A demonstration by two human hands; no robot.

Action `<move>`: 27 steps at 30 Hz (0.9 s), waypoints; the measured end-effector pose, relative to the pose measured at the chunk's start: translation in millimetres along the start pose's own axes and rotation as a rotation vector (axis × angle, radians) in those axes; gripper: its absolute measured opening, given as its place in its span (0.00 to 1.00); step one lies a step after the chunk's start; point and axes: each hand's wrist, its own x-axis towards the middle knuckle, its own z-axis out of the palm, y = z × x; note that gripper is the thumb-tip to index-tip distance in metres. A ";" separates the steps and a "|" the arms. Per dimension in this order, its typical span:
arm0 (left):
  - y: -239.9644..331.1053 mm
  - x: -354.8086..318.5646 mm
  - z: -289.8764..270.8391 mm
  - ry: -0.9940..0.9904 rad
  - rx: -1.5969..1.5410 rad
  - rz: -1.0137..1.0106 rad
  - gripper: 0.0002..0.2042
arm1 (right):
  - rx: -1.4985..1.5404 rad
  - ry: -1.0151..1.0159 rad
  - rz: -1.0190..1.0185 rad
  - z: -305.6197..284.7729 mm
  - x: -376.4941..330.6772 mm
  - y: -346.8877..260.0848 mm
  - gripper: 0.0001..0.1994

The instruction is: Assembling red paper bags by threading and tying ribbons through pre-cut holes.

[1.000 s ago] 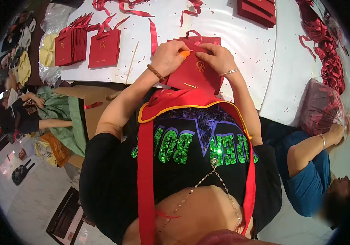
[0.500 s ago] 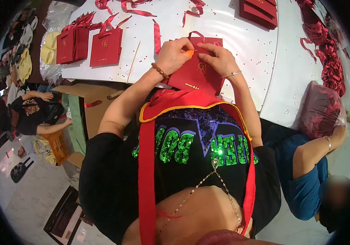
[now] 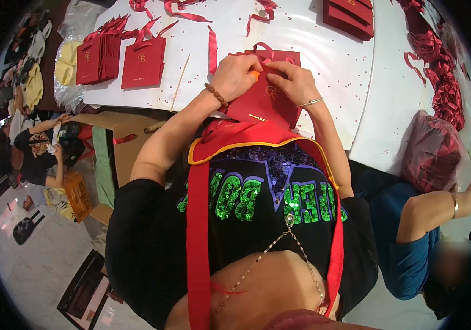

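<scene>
Small dark red paper gift bag (image 3: 261, 102) with a gold emblem: held at the near edge of the white table (image 3: 323, 49), tilted toward the person's chest, both hands on its upper edge.

Left hand (image 3: 237, 75) (beaded bracelet at the wrist): fingers curled shut on the bag's top left corner.

Right hand (image 3: 296, 82) (thin silver bangle): fingers pinched closed on the top edge just beside the left hand, the two nearly touching. A small orange object (image 3: 254, 72) shows between them; what it is cannot be told.

Row of matching red paper bags (image 3: 115, 55): standing at the table's left.

Thin wooden stick (image 3: 180, 82): lying beside them.

Loose red ribbons (image 3: 439, 66): heaped along the right.

Neighbouring person's arm (image 3: 436, 206): at right, apart.
</scene>
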 end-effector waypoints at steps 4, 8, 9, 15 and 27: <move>4.1 5.3 -0.9 -0.029 0.176 0.156 0.06 | -0.032 0.066 -0.081 4.8 0.6 6.5 0.14; 9.6 5.0 3.2 -0.052 0.379 0.206 0.05 | -0.077 0.088 -0.100 7.1 -0.7 0.7 0.13; 11.4 4.6 4.3 -0.049 0.382 0.202 0.05 | -0.101 0.077 -0.082 4.8 -1.7 -4.7 0.13; 20.6 4.4 13.0 -0.104 0.509 0.244 0.06 | -0.098 0.086 -0.087 7.8 -1.9 0.3 0.13; 8.5 14.9 -11.1 -0.156 0.005 -0.042 0.10 | 0.207 0.100 -0.088 11.1 -1.8 8.4 0.13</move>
